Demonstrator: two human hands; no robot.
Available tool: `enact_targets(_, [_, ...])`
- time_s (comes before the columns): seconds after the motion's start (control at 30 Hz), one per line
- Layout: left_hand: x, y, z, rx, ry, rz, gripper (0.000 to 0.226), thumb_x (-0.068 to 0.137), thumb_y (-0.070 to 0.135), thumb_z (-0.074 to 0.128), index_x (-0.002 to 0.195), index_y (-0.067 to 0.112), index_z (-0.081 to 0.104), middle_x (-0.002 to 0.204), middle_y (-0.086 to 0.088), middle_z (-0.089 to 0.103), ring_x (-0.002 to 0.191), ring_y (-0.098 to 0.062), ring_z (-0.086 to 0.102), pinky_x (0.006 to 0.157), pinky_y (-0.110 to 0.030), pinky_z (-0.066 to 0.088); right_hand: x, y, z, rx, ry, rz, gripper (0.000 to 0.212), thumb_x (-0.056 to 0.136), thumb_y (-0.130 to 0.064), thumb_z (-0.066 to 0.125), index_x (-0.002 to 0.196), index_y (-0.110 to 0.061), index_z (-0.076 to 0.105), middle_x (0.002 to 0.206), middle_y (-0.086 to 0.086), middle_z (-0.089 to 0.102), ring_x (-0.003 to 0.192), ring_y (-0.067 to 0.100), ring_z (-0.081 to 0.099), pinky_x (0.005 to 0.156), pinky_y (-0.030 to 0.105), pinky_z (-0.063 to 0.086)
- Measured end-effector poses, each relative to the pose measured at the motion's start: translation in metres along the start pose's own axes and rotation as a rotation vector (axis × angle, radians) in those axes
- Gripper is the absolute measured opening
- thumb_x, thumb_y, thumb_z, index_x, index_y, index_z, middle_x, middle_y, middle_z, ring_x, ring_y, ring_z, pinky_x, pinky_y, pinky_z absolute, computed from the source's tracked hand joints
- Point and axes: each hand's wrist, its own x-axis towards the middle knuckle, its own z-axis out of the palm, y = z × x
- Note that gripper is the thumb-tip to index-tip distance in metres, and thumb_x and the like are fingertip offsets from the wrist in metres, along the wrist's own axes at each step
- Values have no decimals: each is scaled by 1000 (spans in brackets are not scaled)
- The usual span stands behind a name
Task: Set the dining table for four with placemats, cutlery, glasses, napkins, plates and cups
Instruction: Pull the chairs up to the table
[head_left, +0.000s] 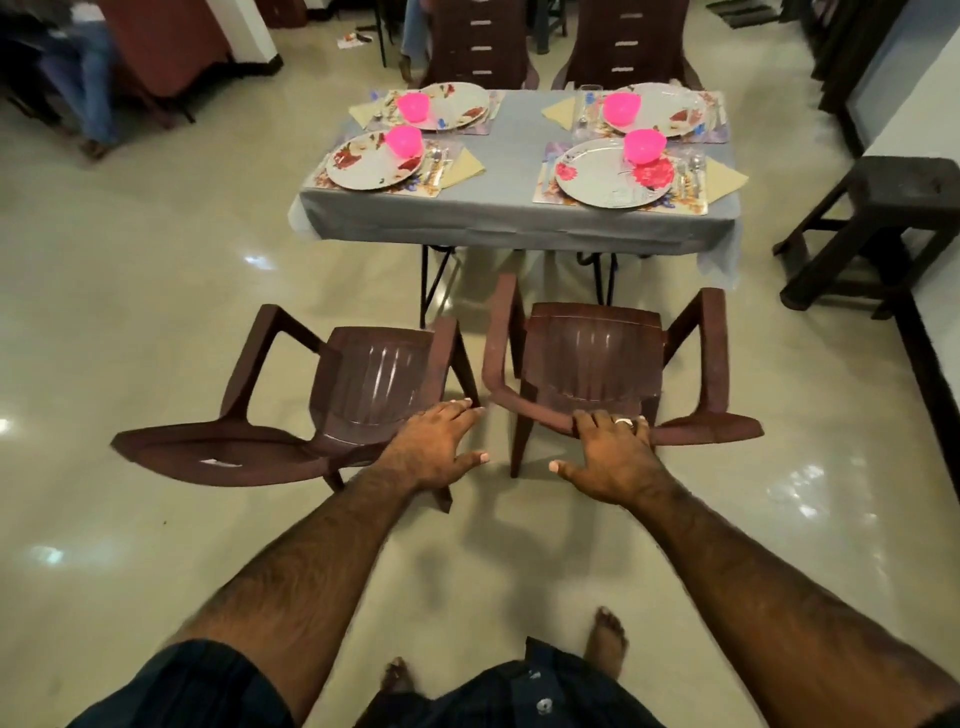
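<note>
Both hands rest on chair backs: the left hand, fingers spread, lies on the left chair; the right hand curls over the top rail of the right chair. Beyond them, the counter carries four settings with plates and pink cups. The chairs look light, stiff plastic, best held by the rail. No writing is legible.

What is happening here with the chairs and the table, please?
A person stands behind two brown plastic chairs, a short way back from the table. The left hand rests on the top of the left chair; the right hand holds the backrest of the right chair. The table is already laid with four settings: each has a flowered plate on a placemat, a pink cup, cutlery and a yellow napkin.
</note>
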Motion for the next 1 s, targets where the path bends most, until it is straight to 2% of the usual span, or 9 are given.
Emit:
enact_targets(0.13, [-66, -105, 13, 19, 101, -66, 83, 88, 76, 34, 155, 28, 45, 164, -2, 42, 149, -25, 39, 117, -47, 38, 24, -98, 12, -53, 105, -67, 87, 88, -70, 56, 157, -25, 28, 164, 13, 30, 153, 39, 27, 123, 72, 8])
enact_targets(0.23, [-123, -205, 23, 44, 169, -103, 86, 90, 80, 31, 151, 23, 53, 158, -5, 50, 143, -28, 46, 114, -49, 43, 45, -192, 34, -27, 166, -147, 76, 90, -70, 53, 152, -28, 39, 159, 5, 38, 151, 33, 31, 123, 70, 5])
enact_targets(0.33, [-180, -303, 31, 32, 167, -181, 83, 92, 81, 31, 146, 23, 57, 150, -4, 56, 138, -30, 51, 112, -50, 44, 65, -295, 61, 64, 66, -276, 77, 90, -82, 34, 151, -35, 40, 157, 0, 43, 147, 29, 40, 124, 65, 11])
enact_targets(0.43, [-211, -360, 31, 76, 129, -161, 75, 94, 76, 28, 142, 27, 59, 144, -1, 61, 136, -27, 52, 115, -48, 37, 71, -360, 78, 84, -38, -338, 73, 96, -78, 36, 153, -33, 42, 156, 0, 47, 144, 28, 42, 123, 52, 25])
enact_targets(0.5, [-214, -382, 22, 86, 83, -144, 77, 94, 74, 22, 145, 29, 58, 148, 0, 59, 140, -26, 49, 120, -49, 29, 74, -383, 82, 59, -44, -335, 71, 96, -77, 35, 149, -32, 47, 149, -1, 52, 136, 29, 49, 116, 45, 37])
enact_targets(0.57, [-207, -401, 18, 98, 33, -112, 78, 95, 76, 19, 145, 31, 57, 150, 1, 58, 142, -25, 48, 122, -53, 25, 78, -390, 81, -19, -46, -335, 75, 95, -78, 23, 148, -31, 48, 143, -1, 56, 130, 29, 53, 110, 45, 43])
enact_targets(0.67, [-194, -427, 24, 194, 55, -30, 74, 100, 78, 16, 138, 32, 61, 139, 4, 65, 130, -27, 56, 117, -58, 29, 90, -393, 80, -152, -6, -384, 84, 96, -77, 3, 151, -30, 45, 142, 0, 58, 122, 28, 56, 101, 47, 48])
enact_targets(0.8, [-157, -454, 9, 272, 212, -3, 62, 105, 70, 24, 123, 25, 63, 119, 1, 67, 109, -32, 61, 108, -64, 34, 127, -401, 58, -154, 126, -344, 63, 104, -66, 18, 142, -28, 50, 129, 0, 59, 105, 27, 56, 85, 46, 54])
enact_targets(1.0, [-70, -493, -63, 354, 255, 50, 64, 107, 69, 12, 121, 25, 57, 116, 1, 66, 108, -28, 59, 99, -53, 38, 195, -405, -9, -86, 146, -270, 44, 109, -53, 36, 142, -27, 48, 131, 1, 56, 109, 26, 52, 95, 44, 50])
